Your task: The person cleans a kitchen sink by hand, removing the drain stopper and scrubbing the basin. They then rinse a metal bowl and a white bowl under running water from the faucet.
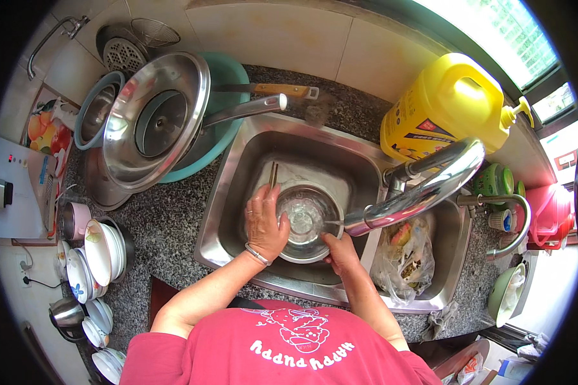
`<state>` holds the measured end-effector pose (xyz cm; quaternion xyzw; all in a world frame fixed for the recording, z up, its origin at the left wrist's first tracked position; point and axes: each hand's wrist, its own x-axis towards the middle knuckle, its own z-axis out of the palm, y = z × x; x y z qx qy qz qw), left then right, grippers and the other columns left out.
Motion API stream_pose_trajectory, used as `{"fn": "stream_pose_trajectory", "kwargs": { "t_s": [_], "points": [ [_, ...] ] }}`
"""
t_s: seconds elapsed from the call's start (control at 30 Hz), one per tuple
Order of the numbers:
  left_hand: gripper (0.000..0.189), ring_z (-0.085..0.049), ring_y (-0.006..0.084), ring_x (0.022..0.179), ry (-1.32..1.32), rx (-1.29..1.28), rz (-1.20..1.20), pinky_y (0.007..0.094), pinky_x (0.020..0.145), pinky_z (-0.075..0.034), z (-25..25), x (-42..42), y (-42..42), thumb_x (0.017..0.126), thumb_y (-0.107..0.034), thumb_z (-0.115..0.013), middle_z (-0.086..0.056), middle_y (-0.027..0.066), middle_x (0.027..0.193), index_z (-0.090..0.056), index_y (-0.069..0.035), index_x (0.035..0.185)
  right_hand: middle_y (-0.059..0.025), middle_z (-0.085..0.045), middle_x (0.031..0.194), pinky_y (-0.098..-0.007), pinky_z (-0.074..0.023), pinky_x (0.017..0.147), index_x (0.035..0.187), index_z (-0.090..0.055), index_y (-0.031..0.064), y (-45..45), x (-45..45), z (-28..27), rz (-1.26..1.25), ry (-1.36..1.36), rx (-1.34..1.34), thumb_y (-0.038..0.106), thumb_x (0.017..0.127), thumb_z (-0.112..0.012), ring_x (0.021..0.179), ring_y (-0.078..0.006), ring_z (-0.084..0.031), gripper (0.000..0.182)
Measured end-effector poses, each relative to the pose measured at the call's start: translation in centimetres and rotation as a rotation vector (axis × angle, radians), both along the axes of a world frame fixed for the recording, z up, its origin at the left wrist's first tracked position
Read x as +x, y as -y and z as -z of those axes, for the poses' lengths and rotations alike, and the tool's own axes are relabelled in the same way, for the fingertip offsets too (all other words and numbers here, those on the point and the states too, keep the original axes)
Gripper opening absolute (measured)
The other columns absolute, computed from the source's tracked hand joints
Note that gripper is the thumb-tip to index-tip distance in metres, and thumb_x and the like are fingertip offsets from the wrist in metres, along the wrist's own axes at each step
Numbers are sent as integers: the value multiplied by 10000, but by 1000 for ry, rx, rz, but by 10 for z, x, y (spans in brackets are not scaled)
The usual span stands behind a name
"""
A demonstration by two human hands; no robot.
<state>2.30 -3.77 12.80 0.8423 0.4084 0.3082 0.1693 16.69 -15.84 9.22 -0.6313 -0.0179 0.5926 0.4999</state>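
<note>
Under the chrome faucet (414, 192), a round metal bowl (336, 202) sits in the left basin of the steel sink (243, 159), with water running into it. My right hand (341, 251) grips the bowl's lower right rim, thumb on the inside. Against the bowl's left side is my left hand (266, 224), its fingers extended and pointing up; whether it holds anything is unclear. Just beyond those fingertips a pair of chopsticks (274, 174) shows, their lower ends hidden by the hand.
A plastic bag of scraps (404, 264) lies in the right basin. Behind stands a yellow detergent jug (443, 106). Left of the sink are a large metal pan (120, 130), a teal basin (233, 77), a wooden-handled knife (279, 90) and stacked dishes (101, 250). A grey rag (440, 320) hangs at the front edge.
</note>
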Motion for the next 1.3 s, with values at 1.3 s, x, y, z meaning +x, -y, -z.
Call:
{"fn": "stream_pose_trajectory", "kwargs": {
  "t_s": [1.3],
  "points": [
    [617,-550,342,970,-157,-162,237,424,784,-498,-27,-28,8,736,66,-529,-517,122,1103,-512,-204,1291,-99,-647,819,-314,-481,679,1100,-566,45,-22,11,49,-236,1127,242,103,765,-693,773,-211,-639,363]
  ]
}}
